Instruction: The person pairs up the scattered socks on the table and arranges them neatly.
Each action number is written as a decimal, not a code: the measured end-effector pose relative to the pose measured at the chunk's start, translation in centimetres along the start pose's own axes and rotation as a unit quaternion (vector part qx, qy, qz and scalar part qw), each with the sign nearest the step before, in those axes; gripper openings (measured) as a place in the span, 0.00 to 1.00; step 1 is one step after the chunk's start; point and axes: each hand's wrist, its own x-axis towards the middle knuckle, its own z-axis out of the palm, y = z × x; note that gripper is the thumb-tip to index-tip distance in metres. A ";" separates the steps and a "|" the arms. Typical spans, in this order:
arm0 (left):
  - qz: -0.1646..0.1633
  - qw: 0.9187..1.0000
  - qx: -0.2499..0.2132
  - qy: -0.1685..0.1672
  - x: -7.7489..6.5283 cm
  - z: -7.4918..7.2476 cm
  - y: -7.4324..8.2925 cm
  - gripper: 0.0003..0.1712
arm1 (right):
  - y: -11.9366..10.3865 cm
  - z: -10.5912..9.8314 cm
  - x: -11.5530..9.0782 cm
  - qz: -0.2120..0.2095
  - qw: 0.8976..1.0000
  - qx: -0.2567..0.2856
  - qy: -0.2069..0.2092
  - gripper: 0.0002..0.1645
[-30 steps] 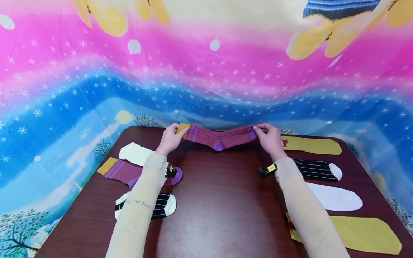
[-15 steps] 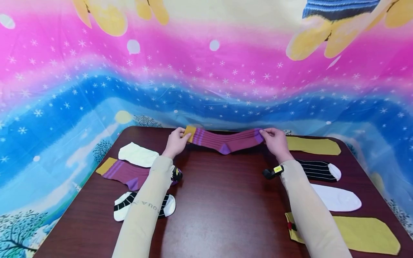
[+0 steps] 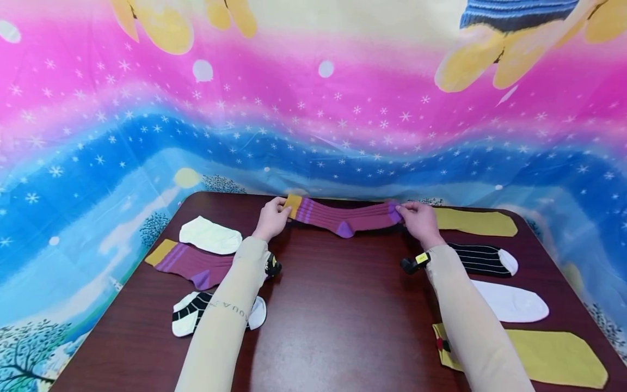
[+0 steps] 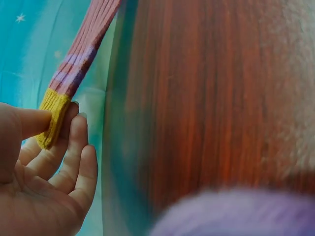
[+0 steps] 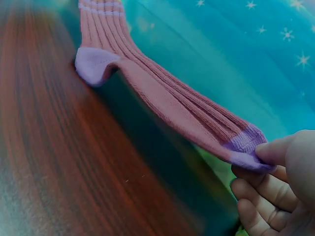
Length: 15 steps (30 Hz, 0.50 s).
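Observation:
A mauve ribbed sock point(image 3: 325, 213) with a mustard cuff and purple heel and toe is stretched between both hands at the table's far edge. My left hand point(image 3: 273, 219) pinches the mustard cuff point(image 4: 55, 109) between thumb and fingers. At the other end, my right hand point(image 3: 420, 220) pinches the purple toe point(image 5: 246, 142). The purple heel point(image 5: 93, 65) hangs downward midway along the sock. A matching mauve sock point(image 3: 188, 264) lies flat on the left of the table, its toe end hidden behind the left sleeve.
On the left lie a white sock point(image 3: 210, 235) and a black-and-white striped sock point(image 3: 188, 313). Down the right side are a mustard sock point(image 3: 475, 221), a black striped sock point(image 3: 480, 259), a white sock point(image 3: 511, 301) and another mustard sock point(image 3: 558, 356). A printed cloth point(image 3: 313, 120) hangs behind the table.
Both hands have moved to the right and slightly down toward the table with the mauve sock, still holding it at both ends. The other socks stay where they were.

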 end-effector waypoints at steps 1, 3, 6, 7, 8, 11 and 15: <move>-0.001 1.000 0.003 -0.001 0.0 0.1 -0.1 0.15 | 0.1 0.1 0.0 0.001 1.000 -0.006 -0.004 0.25; -0.001 1.000 0.010 -0.004 0.0 0.3 -0.1 0.15 | 0.4 0.3 -0.1 0.008 1.000 -0.016 -0.012 0.24; -0.002 1.000 0.025 -0.007 0.0 0.6 -0.3 0.17 | 0.5 0.6 -0.2 0.017 0.999 -0.029 -0.021 0.23; -0.004 0.999 0.031 -0.006 0.0 0.7 -0.3 0.17 | 0.6 0.7 -0.2 0.020 0.999 -0.031 -0.021 0.22; -0.006 0.999 0.038 -0.006 0.1 0.8 -0.3 0.17 | 0.6 0.7 -0.3 0.024 0.999 -0.033 -0.021 0.21; -0.009 0.998 0.060 -0.001 0.2 1.0 -0.5 0.19 | 0.5 1.0 -0.3 0.027 0.998 -0.046 -0.017 0.21; -0.014 0.996 0.089 0.007 0.5 1.1 -0.5 0.19 | 0.4 1.1 -0.3 0.025 0.998 -0.062 -0.011 0.21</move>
